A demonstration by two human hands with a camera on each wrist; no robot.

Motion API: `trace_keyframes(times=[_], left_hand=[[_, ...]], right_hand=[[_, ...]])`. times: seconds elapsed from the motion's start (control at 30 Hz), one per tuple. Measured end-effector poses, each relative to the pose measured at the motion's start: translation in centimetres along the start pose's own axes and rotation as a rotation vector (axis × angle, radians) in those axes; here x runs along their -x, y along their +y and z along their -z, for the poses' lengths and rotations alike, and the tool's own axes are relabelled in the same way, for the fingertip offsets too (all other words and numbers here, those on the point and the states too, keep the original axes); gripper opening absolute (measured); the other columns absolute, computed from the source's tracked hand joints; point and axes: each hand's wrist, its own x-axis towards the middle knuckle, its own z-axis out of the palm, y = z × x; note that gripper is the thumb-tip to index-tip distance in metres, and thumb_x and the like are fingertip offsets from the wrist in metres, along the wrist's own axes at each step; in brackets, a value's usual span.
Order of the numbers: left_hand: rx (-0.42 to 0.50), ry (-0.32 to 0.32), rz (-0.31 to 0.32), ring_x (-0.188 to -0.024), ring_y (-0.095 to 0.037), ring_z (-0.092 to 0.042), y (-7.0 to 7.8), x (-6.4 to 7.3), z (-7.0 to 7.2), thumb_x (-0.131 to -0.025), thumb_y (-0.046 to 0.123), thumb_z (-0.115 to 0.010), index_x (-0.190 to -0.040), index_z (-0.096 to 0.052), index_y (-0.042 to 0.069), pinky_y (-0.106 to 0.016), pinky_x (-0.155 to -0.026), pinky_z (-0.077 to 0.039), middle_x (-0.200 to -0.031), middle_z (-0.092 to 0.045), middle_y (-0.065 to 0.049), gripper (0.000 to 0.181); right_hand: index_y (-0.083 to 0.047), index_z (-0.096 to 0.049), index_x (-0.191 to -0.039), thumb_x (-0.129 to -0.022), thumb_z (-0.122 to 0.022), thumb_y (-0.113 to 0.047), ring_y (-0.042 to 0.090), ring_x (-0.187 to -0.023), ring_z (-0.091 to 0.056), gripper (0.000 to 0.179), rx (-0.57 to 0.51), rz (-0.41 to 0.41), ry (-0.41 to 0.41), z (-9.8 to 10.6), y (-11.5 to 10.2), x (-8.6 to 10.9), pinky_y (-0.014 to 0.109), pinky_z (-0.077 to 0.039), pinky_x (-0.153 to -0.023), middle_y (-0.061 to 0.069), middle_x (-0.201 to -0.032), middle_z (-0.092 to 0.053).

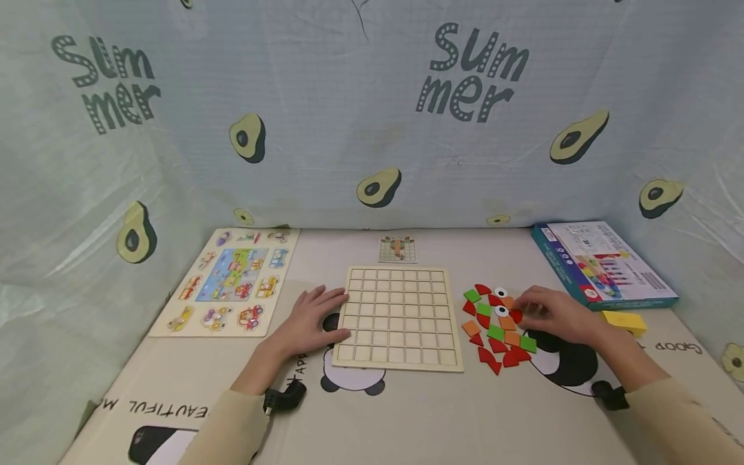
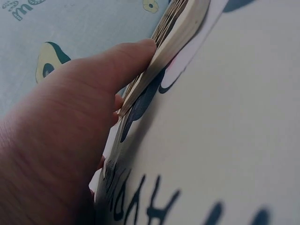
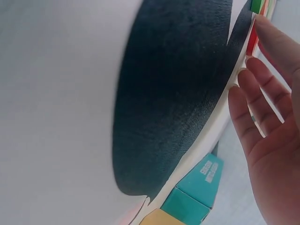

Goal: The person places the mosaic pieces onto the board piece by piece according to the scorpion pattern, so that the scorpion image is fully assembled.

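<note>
Two bare hands reach over the table (image 1: pixel 442 420), one on each side of a wooden grid board (image 1: pixel 400 318). The left hand (image 1: pixel 310 320) is spread wide, palm down, fingers stretched out and the thumb well apart from them. Its thumb tip and fingertips touch the board's left edge, and the left wrist view shows the thumb lying straight against the rim. The board lies flat in the middle of the table, and the squares of its grid are bare.

The right hand (image 1: pixel 555 313) is at the right side of a loose heap of small pieces (image 1: pixel 496 332), just right of the board. Its thumb and fingers are bent and close together beside a rounded red piece (image 1: pixel 515 316); whether they pinch it or only touch it I cannot tell. In the right wrist view the other fingers are loosely bent, with gaps between them.

The heap mixes red, green and orange pieces, some overlapping, with two white discs (image 1: pixel 502 311) bearing black dots among them. A small picture card (image 1: pixel 398 250) lies behind the board. A picture puzzle (image 1: pixel 232 278) lies to the left, beyond the left hand. A teal-edged box (image 1: pixel 610 265) lies at the back right, with a yellow block (image 1: pixel 624 321) just in front of it, near the right wrist.
</note>
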Motion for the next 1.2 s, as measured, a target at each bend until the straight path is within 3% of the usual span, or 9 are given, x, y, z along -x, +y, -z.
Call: trace_keyframes(times=[0.17,0.53,1.2], left_hand=[[0.008,-0.013,0.013,-0.147,-0.044,-0.024,0.04,-0.15,0.05,-0.088,0.050,-0.071,-0.148,-0.053,0.010,-0.069,-0.115,-0.010,-0.155,-0.045,-0.008,0.075],[0.003,-0.023,0.017,-0.147,-0.044,-0.024,0.12,-0.34,-0.02,-0.088,0.051,-0.071,-0.148,-0.053,0.010,-0.068,-0.115,-0.010,-0.155,-0.045,-0.007,0.075],[0.010,-0.005,0.027,-0.148,-0.044,-0.022,0.25,0.14,-0.23,-0.088,0.051,-0.071,-0.148,-0.052,0.009,-0.067,-0.115,-0.009,-0.155,-0.045,-0.007,0.076]], right_hand=[[-0.010,-0.070,-0.118,-0.092,-0.077,-0.024,0.025,-0.103,-0.062,0.030,0.000,-0.005,-0.019,-0.05,0.02,-0.14,0.023,-0.055,-0.079,0.002,-0.112,-0.066],[-0.012,-0.071,-0.110,-0.091,-0.078,-0.021,0.022,-0.100,-0.062,0.022,0.034,-0.030,-0.040,-0.04,0.22,-0.40,0.022,-0.055,-0.078,0.000,-0.107,-0.063],[-0.008,-0.068,-0.108,-0.089,-0.079,-0.025,0.017,-0.093,-0.060,0.027,0.094,-0.054,-0.044,-0.41,-0.17,-0.88,0.023,-0.055,-0.077,-0.003,-0.101,-0.062]])
